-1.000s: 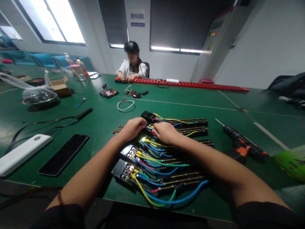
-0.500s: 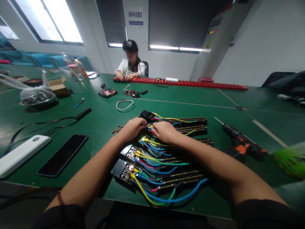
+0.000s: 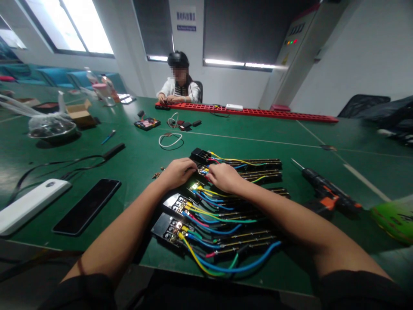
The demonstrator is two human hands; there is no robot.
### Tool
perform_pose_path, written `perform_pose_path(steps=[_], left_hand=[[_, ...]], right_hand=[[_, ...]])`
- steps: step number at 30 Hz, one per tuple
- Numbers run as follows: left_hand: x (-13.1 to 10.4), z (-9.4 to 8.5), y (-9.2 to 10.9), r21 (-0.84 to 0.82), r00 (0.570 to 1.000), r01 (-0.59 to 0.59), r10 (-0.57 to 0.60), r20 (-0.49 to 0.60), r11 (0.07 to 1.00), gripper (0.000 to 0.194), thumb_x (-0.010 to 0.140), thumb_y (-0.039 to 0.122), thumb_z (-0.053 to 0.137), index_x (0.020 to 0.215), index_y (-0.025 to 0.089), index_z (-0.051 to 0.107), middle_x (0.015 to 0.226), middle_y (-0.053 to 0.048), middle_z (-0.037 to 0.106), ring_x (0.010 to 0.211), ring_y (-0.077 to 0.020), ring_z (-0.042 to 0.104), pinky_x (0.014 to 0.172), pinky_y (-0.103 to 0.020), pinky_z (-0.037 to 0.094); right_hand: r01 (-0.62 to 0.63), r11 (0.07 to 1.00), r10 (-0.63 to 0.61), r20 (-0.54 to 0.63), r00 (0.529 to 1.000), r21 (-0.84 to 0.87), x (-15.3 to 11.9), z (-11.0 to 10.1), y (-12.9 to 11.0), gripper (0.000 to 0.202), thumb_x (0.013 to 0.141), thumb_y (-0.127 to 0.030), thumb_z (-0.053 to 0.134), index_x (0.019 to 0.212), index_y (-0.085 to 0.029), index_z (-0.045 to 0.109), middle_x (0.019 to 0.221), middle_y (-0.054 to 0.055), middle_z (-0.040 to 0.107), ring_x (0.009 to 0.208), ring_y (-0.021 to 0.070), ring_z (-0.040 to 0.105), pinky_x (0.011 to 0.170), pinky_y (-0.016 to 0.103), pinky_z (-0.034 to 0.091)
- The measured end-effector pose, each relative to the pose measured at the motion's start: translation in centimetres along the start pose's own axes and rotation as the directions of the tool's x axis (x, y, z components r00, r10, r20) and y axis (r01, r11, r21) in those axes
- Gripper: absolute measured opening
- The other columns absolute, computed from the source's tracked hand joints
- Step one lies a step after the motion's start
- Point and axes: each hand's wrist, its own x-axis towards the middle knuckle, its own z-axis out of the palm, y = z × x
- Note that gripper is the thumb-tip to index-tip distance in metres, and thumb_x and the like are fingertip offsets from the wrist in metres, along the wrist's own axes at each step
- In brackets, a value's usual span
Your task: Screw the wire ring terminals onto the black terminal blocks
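Note:
Several black terminal blocks with wired strips lie in a row on the green table. My left hand (image 3: 178, 173) is closed in a pinch at the left side of the second block (image 3: 202, 168) from the back; whatever its fingertips hold is hidden. Over the wires of that same block, my right hand (image 3: 223, 177) is closed on a wire, whose red end shows beside the fingertips. Yellow, blue and green wires run to the right from the nearest block (image 3: 162, 227). Small copper-coloured screws (image 3: 156, 175) lie left of my left hand.
A power drill (image 3: 329, 189) lies at the right near a green bag (image 3: 395, 217). A dark phone (image 3: 87, 207) and a white power bank (image 3: 30, 206) lie at the left. Across the table, a co-worker (image 3: 179, 84) has hands at a long red frame (image 3: 274, 113). A white cable (image 3: 170, 140) lies mid-table.
My hands stay at the same block, with only slight finger shifts. The whole view has tilted a little. Across the table, the co-worker's hands have drawn closer together.

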Motion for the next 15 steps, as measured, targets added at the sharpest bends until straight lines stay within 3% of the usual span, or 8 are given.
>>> perform_pose_path(steps=[5, 15], left_hand=[[-0.37, -0.27, -0.32, 0.021, 0.998, -0.066, 0.065, 0.009, 0.998, 0.019, 0.092, 0.016, 0.055, 0.098, 0.020, 0.073, 0.098, -0.005, 0.072, 0.089, -0.0178, 0.069, 0.081, -0.030, 0.055], [-0.56, -0.23, -0.25, 0.054, 0.997, -0.074, 0.072, 0.036, 0.996, 0.031, 0.084, 0.010, 0.054, 0.102, 0.021, 0.076, 0.103, -0.006, 0.070, 0.091, -0.0188, 0.068, 0.082, -0.031, 0.056]], right_hand=[[-0.018, 1.000, 0.018, -0.007, 1.000, -0.015, 0.07, 0.02, -0.26, 0.031, 0.100, -0.040, 0.046, 0.105, -0.017, 0.066, 0.101, 0.012, 0.075, 0.091, 0.0263, 0.071, 0.074, 0.032, 0.046], [0.009, 0.996, -0.013, -0.053, 0.998, -0.084, 0.14, 0.24, -0.66, 0.032, 0.100, -0.037, 0.044, 0.106, -0.016, 0.068, 0.099, 0.013, 0.075, 0.090, 0.0286, 0.072, 0.073, 0.034, 0.048]])
